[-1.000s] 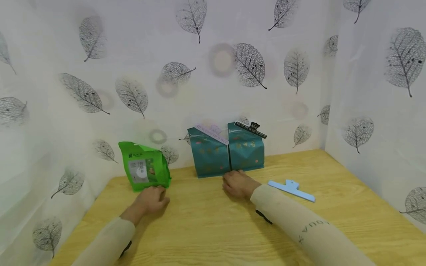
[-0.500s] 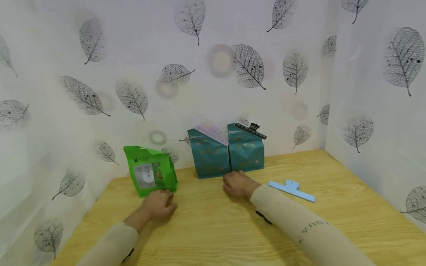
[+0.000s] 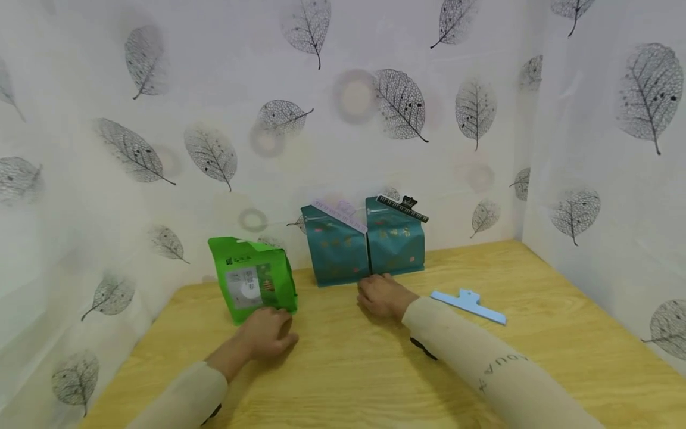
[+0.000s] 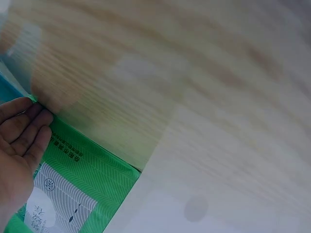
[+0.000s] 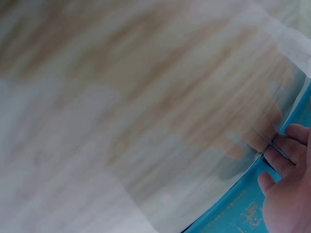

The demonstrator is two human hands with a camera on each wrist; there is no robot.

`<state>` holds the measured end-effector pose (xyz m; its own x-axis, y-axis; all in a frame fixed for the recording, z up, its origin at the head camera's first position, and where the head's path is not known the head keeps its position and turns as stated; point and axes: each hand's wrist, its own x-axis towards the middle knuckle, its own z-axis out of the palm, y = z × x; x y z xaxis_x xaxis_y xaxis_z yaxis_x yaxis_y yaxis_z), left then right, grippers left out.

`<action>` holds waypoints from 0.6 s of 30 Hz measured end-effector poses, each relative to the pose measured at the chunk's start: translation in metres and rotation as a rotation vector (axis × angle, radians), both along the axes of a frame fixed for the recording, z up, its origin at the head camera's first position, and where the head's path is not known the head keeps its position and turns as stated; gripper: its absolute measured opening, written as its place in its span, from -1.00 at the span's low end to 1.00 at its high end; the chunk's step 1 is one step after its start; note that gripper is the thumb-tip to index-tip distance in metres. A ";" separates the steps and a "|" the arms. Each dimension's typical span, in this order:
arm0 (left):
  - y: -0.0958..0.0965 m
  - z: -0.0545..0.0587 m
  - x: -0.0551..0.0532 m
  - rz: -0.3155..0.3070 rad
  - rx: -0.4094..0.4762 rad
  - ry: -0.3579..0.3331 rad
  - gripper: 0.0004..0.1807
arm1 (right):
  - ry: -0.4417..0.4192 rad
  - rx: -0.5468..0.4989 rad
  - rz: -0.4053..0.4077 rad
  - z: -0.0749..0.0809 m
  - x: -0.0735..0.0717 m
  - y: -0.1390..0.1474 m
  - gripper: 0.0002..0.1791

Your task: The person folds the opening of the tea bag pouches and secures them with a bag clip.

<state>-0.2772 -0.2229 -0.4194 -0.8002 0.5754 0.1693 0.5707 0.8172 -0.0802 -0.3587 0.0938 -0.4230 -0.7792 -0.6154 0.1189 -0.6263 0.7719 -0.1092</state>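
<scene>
A green printed pouch [image 3: 252, 280] stands upright on the left of the table, its front facing me. My left hand [image 3: 265, 333] holds its lower edge with bent fingers; the thumb shows to the right, apart from the pouch. In the left wrist view those fingertips [image 4: 41, 119] meet the bottom seam. Two teal pouches, a left one [image 3: 339, 253] and a right one [image 3: 398, 244], stand side by side at the back. My right hand [image 3: 383, 297] rests before them, its relaxed fingers touching their lower edges near the seam between them.
A lilac bag clip [image 3: 340, 215] slants across the left teal pouch's top, and a black one [image 3: 403, 208] across the right one's. One light-blue bag clip [image 3: 468, 305] lies on the wooden table [image 3: 343, 381]. Leaf-patterned curtains [image 3: 348, 167] enclose the back and sides.
The green pouch has slid right and slightly nearer to me along with my left hand. My right hand, the teal pouches and the clips stay where they were.
</scene>
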 end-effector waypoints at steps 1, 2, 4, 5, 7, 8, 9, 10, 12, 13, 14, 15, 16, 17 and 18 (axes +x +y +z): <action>0.001 0.000 0.001 -0.012 0.004 0.007 -0.52 | 0.002 -0.001 0.000 0.000 0.000 0.000 -0.71; 0.002 0.000 0.001 -0.018 0.007 0.014 -0.53 | -0.001 -0.005 0.001 0.001 0.001 0.000 -0.71; 0.004 0.000 0.001 -0.034 0.011 0.029 -0.54 | 0.000 -0.009 0.002 0.002 0.001 0.000 -0.71; 0.005 -0.001 0.002 -0.040 0.010 0.034 -0.53 | -0.001 -0.009 0.002 0.003 0.002 0.000 -0.71; 0.007 -0.001 0.003 -0.061 0.012 0.041 -0.53 | -0.004 -0.012 0.004 0.003 0.002 0.000 -0.70; 0.008 -0.001 0.003 -0.065 0.006 0.046 -0.52 | -0.007 -0.011 0.004 0.004 0.003 0.000 -0.70; 0.009 -0.001 0.004 -0.073 0.004 0.050 -0.52 | -0.006 -0.012 0.005 0.004 0.003 0.000 -0.70; 0.010 -0.001 0.005 -0.078 0.002 0.051 -0.52 | -0.005 -0.014 0.007 0.004 0.003 0.000 -0.71; 0.012 -0.001 0.005 -0.087 -0.001 0.055 -0.51 | -0.005 -0.014 0.008 0.004 0.004 0.000 -0.72; 0.014 -0.001 0.006 -0.087 -0.005 0.055 -0.51 | -0.005 -0.013 0.007 0.004 0.004 0.000 -0.73; 0.014 -0.002 0.006 -0.089 -0.008 0.058 -0.51 | -0.006 -0.015 0.007 0.004 0.004 0.000 -0.73; 0.016 -0.002 0.006 -0.092 -0.008 0.060 -0.51 | -0.006 -0.015 0.007 0.004 0.004 0.000 -0.73; 0.017 -0.002 0.006 -0.093 -0.007 0.061 -0.51 | -0.005 -0.014 0.006 0.005 0.004 0.000 -0.74; 0.017 -0.003 0.006 -0.096 -0.009 0.064 -0.51 | -0.005 -0.014 0.004 0.005 0.003 0.000 -0.74; 0.018 -0.003 0.006 -0.097 -0.011 0.064 -0.50 | -0.007 -0.009 0.001 0.005 0.004 0.000 -0.72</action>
